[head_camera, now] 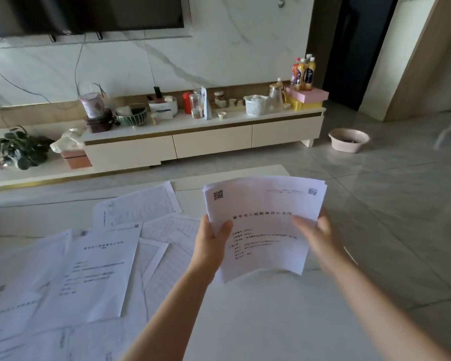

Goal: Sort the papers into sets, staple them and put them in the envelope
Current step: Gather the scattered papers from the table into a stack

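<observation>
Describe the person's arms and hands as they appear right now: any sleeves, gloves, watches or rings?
Both forearms enter from the bottom edge bare, with no sleeve in view. The left hand and right hand wear no gloves, and no watch, bracelet or ring shows. The right hand is motion-blurred, so a small ring there could be missed.

Held sheaf (266,230): matt white printed paper, as are loose sheets (102,261) on smooth white tabletop (258,321). Wall panel (219,48): glossy veined marble look. Floor tiles (375,217): polished grey.
</observation>
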A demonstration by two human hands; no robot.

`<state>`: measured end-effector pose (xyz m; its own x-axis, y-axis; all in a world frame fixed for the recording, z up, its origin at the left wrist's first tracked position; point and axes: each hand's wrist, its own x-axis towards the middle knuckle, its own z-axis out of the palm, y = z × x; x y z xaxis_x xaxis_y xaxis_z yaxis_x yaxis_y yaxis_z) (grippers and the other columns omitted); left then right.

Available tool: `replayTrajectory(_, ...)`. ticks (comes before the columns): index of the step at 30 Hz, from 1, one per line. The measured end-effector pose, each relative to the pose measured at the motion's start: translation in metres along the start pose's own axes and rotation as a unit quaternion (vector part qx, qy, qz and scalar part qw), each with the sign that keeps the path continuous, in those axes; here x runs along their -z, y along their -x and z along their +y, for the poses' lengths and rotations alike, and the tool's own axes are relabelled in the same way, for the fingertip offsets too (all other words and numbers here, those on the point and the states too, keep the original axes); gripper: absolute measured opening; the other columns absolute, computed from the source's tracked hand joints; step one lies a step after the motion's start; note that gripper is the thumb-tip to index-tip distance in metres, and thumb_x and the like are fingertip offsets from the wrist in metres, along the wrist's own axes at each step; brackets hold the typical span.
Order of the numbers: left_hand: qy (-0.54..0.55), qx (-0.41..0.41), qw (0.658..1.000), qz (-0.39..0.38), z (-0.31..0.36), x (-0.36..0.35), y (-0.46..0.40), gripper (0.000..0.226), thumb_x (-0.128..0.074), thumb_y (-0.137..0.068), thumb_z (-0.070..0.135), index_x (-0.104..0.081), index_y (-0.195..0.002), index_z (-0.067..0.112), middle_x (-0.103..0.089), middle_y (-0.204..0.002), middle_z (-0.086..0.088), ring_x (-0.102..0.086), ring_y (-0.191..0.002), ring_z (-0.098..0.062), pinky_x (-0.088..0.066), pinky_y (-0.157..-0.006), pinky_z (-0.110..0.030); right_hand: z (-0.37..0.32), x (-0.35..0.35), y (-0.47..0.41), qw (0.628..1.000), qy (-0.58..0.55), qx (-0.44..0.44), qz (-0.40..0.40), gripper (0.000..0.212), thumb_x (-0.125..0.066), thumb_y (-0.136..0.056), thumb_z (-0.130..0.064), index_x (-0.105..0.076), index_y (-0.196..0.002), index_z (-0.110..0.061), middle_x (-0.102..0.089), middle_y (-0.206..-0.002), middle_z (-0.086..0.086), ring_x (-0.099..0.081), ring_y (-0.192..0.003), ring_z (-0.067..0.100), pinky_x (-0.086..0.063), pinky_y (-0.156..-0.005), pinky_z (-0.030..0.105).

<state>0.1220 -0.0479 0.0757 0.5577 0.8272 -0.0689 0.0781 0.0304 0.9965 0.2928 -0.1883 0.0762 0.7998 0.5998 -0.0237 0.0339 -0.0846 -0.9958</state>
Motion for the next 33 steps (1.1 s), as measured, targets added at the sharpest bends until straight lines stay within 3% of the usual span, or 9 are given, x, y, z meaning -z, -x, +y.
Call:
replayTrajectory(3, -0.056, 0.060, 0.996, -0.036, -0.025, -0.001, 0.026, 0.030, -0.057, -0.094, 0.017, -0.042, -0.119, 0.015, -0.058, -0.117, -0.004, -0.057, -0.104, -0.018, -0.049, -0.083, -0.031, 0.032, 0.001, 0.023, 0.994, 0.066, -0.072, -0.051, 0.033, -0.056, -0.087, -0.004, -0.051, -0.117, -0.016, -0.065, -0.105, 0.005, -0.062, -0.097, 0.020, -0.047, -0.071, 0.031)
replayTrajectory(6, -0.092, 0.092, 0.991, -0.045, -0.037, -0.006, 0.033, 0.030, -0.047, -0.097, 0.014, -0.041, -0.126, 0.014, -0.057, -0.122, -0.005, -0.055, -0.109, -0.021, -0.045, -0.089, -0.034, 0.045, 0.000, 0.030, 0.988, 0.125, -0.079, -0.038, 0.028, -0.051, -0.086, -0.011, -0.047, -0.114, -0.011, -0.062, -0.102, 0.008, -0.060, -0.098, 0.029, -0.046, -0.075, 0.033)
replayTrajectory(9, -0.069, 0.114, 0.991, -0.014, -0.026, -0.009, 0.025, 0.025, -0.047, -0.096, 0.012, -0.049, -0.121, 0.010, -0.062, -0.114, -0.007, -0.061, -0.101, -0.022, -0.050, -0.077, -0.031, 0.024, 0.009, 0.023, 0.986, 0.157, -0.052, 0.009, 0.022, -0.053, -0.092, -0.010, -0.041, -0.110, -0.014, -0.057, -0.092, 0.001, -0.055, -0.082, 0.023, -0.040, -0.060, 0.028)
replayTrajectory(13, -0.031, 0.179, 0.983, -0.005, -0.027, -0.021, 0.026, 0.020, -0.051, -0.095, 0.014, -0.049, -0.114, 0.008, -0.062, -0.102, -0.005, -0.062, -0.084, -0.018, -0.051, -0.061, -0.026, 0.023, 0.021, 0.012, 0.965, 0.258, -0.037, 0.022, 0.029, -0.054, -0.089, -0.008, -0.045, -0.117, -0.011, -0.056, -0.098, 0.005, -0.054, -0.079, 0.027, -0.037, -0.063, 0.031)
replayTrajectory(19, -0.006, 0.277, 0.959, -0.057, -0.073, -0.035, 0.051, 0.046, -0.050, -0.095, 0.008, -0.034, -0.138, 0.013, -0.059, -0.120, -0.014, -0.063, -0.092, -0.024, -0.054, -0.065, -0.030, 0.064, 0.028, 0.029, 0.911, 0.394, -0.118, 0.004, 0.030, -0.046, -0.092, -0.005, -0.041, -0.122, -0.007, -0.056, -0.104, 0.011, -0.051, -0.083, 0.029, -0.037, -0.063, 0.031)
replayTrajectory(24, -0.061, 0.293, 0.951, -0.073, -0.088, -0.013, 0.066, 0.040, -0.055, -0.093, 0.010, -0.045, -0.131, 0.011, -0.061, -0.103, -0.009, -0.056, -0.084, -0.018, -0.045, -0.064, -0.025, 0.078, 0.012, 0.042, 0.862, 0.483, -0.148, -0.043, 0.050, -0.050, -0.092, -0.016, -0.034, -0.138, -0.011, -0.047, -0.129, 0.014, -0.051, -0.110, 0.032, -0.044, -0.080, 0.032)
replayTrajectory(26, -0.076, 0.284, 0.954, -0.060, -0.088, 0.005, 0.070, 0.038, -0.055, -0.093, 0.010, -0.046, -0.130, 0.011, -0.057, -0.094, -0.007, -0.054, -0.078, -0.016, -0.044, -0.063, -0.024, 0.070, 0.001, 0.046, 0.834, 0.536, -0.125, -0.032, 0.046, -0.052, -0.090, -0.020, -0.039, -0.134, -0.014, -0.047, -0.130, 0.010, -0.049, -0.116, 0.032, -0.046, -0.091, 0.038)
replayTrajectory(29, -0.085, 0.269, 0.959, -0.019, -0.082, 0.038, 0.079, 0.035, -0.054, -0.093, 0.009, -0.048, -0.127, 0.011, -0.058, -0.091, -0.006, -0.057, -0.075, -0.014, -0.045, -0.063, -0.024, 0.048, -0.026, 0.058, 0.860, 0.494, -0.113, -0.058, 0.050, -0.053, -0.091, -0.020, -0.038, -0.138, -0.014, -0.047, -0.136, 0.010, -0.049, -0.119, 0.031, -0.044, -0.092, 0.035)
replayTrajectory(33, -0.087, 0.257, 0.962, 0.023, -0.071, 0.094, 0.099, 0.034, -0.054, -0.090, 0.008, -0.052, -0.124, 0.010, -0.063, -0.094, -0.009, -0.061, -0.065, -0.014, -0.046, -0.058, -0.024, 0.019, -0.077, 0.084, 0.901, 0.398, -0.091, -0.145, 0.053, -0.052, -0.094, -0.017, -0.033, -0.144, -0.011, -0.045, -0.140, 0.011, -0.049, -0.119, 0.025, -0.037, -0.081, 0.026)
